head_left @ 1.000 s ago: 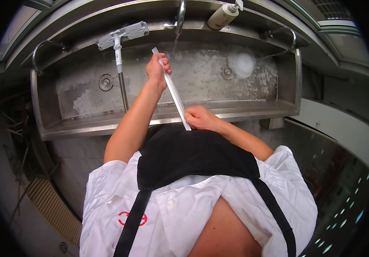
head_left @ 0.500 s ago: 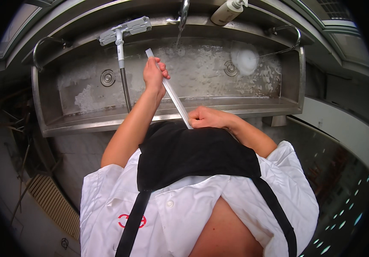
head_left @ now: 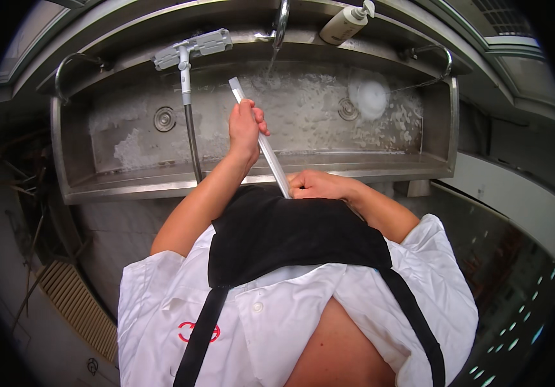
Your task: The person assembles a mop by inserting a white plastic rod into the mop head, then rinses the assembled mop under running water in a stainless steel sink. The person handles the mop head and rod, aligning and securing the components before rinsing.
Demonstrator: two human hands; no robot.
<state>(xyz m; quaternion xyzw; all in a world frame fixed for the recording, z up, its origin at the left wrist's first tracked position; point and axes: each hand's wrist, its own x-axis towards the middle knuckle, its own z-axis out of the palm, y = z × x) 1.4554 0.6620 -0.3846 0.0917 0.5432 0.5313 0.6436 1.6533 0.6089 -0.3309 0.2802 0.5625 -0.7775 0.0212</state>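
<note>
A long, narrow white strip, straight and ridged along its length, slants from over the sink down toward my apron. My left hand is wrapped round its upper part, with a short end sticking out beyond the fist. At the lower end, close against the black apron, the fingers of my right hand are closed on the same strip. The apron hides the strip's lowest part. Left of my hands, a flat mop leans in the sink, its grey-white head uppermost at the back edge.
The long steel sink spans the front, with wet, foamy patches and two drains. Water runs from the middle tap and the right tap. A left tap and a pump bottle stand behind. A round white patch lies right.
My left hand has come nearer and slightly right, lower along the strip, so more of its far end shows. The right hand has hardly moved.
</note>
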